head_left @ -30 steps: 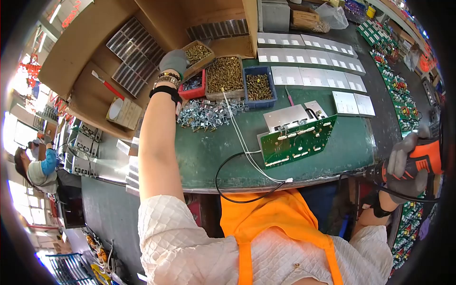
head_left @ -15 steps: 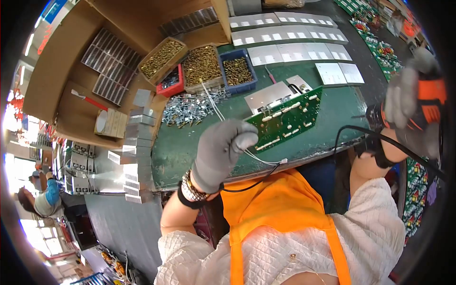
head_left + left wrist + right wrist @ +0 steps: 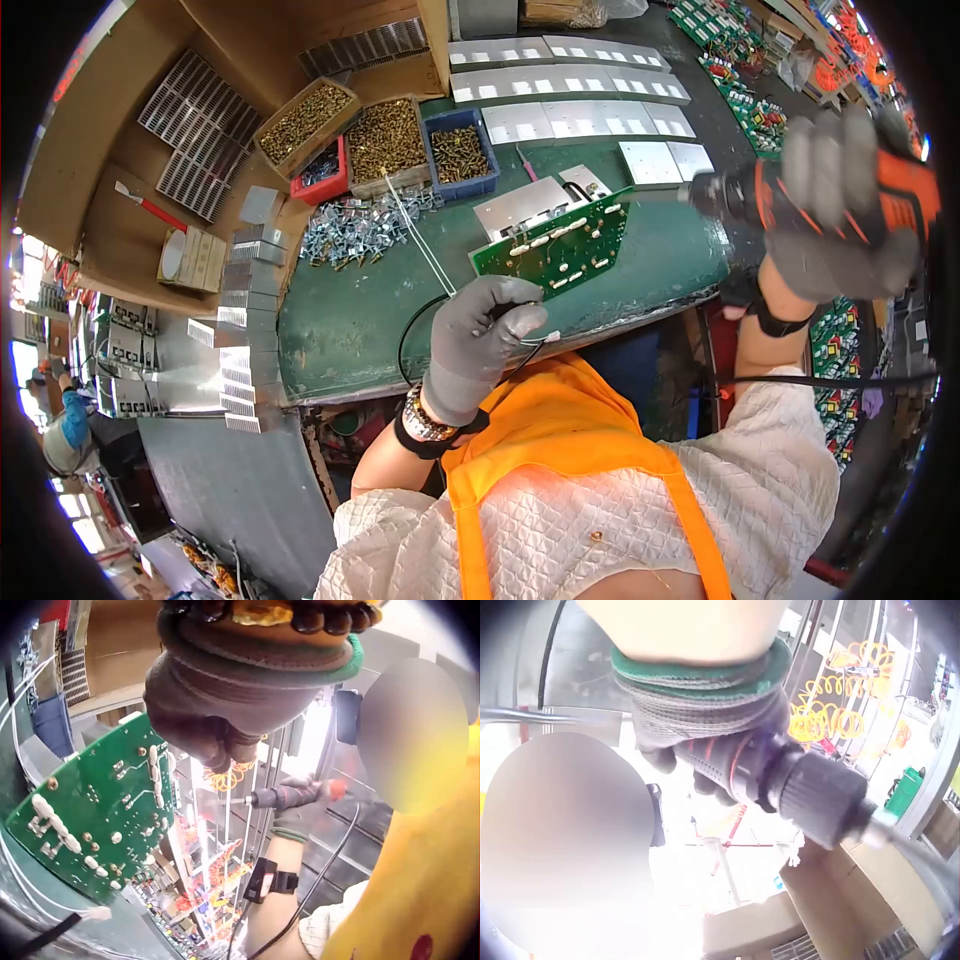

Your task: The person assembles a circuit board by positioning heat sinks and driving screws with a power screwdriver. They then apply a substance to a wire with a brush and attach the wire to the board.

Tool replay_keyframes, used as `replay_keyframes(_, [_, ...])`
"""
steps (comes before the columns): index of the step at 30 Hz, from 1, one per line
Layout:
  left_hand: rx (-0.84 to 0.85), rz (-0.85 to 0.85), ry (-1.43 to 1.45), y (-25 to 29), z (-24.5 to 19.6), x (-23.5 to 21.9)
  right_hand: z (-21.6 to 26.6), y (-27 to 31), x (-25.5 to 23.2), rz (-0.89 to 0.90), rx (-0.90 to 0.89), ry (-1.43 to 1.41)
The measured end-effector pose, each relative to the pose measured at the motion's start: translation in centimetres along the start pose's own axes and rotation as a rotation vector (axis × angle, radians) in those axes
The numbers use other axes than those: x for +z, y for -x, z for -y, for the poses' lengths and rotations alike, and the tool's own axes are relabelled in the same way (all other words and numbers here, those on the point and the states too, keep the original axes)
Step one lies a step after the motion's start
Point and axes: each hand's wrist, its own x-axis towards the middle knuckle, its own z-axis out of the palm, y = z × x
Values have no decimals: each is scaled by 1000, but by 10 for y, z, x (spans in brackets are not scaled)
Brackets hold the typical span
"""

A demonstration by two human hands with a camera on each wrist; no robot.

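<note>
My gloved left hand (image 3: 478, 340) is at the near edge of a green circuit board (image 3: 575, 245), its fingers curled towards the thumb. I cannot tell whether anything lies between its fingertips. The board leans on edge, solder side towards me, with metal plates (image 3: 520, 207) behind it. In the left wrist view the curled fingers (image 3: 187, 731) overlap the board's upper corner. My gloved right hand (image 3: 830, 262) grips an orange and black power drill (image 3: 762, 197), raised to the right of the board. The drill's chuck (image 3: 821, 795) and bit point away from the hand in the right wrist view.
Beyond the board stand a blue bin (image 3: 462, 160), a larger bin (image 3: 385, 150) and a tilted bin (image 3: 305, 120), all with brass-coloured screws. Loose metal parts (image 3: 355, 228) lie before them. Rows of metal plates (image 3: 570, 85) line the back. A white cable (image 3: 410, 225) crosses the bench.
My left hand has come from the tilted screw bin to the board's near edge, fingers now curled. My right hand has raised the drill and brought it leftward. The head view has shifted.
</note>
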Motion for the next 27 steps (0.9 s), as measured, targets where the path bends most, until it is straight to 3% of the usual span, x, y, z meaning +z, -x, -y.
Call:
replay_keyframes(1, [0, -6, 2, -1, -3, 4, -1, -2, 2, 86, -27, -214])
replay_keyframes(3, [-23, -14, 200, -5, -11, 10, 6, 4, 20, -90, -42, -365])
replay_keyframes(7, [-19, -40, 221, -6, -13, 11, -7, 12, 41, -194, -186, -398])
replay_keyframes(11, [-3, -84, 216, -4, -14, 7, -23, 17, 41, -232, -209, -403])
replay_keyframes(13, [-34, -73, 204, -5, -15, 2, -33, 14, 19, 210, -166, -508])
replay_keyframes(14, [-37, -53, 148, -6, -15, -1, -27, 18, 45, -216, -196, -359])
replay_keyframes(18, [-141, 13, 185, -6, -21, -14, -37, 17, 45, -194, -141, -435])
replay_keyframes(20, [-348, 113, 335, -6, -20, -23, -37, 19, 36, -161, -85, -418])
replay_keyframes(21, [-343, 106, 328, -8, -20, -27, -39, 19, 33, -133, -28, -383])
replay_keyframes(23, [-5, 216, 4, -17, -24, -39, -49, 19, 33, -155, -52, -472])
replay_keyframes(24, [25, 268, 104, -26, -30, -54, -51, 21, 32, -260, -64, -475])
replay_keyframes(25, [144, 258, -120, -44, -47, -77, -52, 22, 29, -366, -73, -477])
replay_keyframes(26, [66, -16, 128, -57, -50, -86, -54, 24, 22, -382, -133, -433])
replay_keyframes(27, [191, -117, 107, -97, -25, -126, -53, 24, 18, -379, -136, -436])
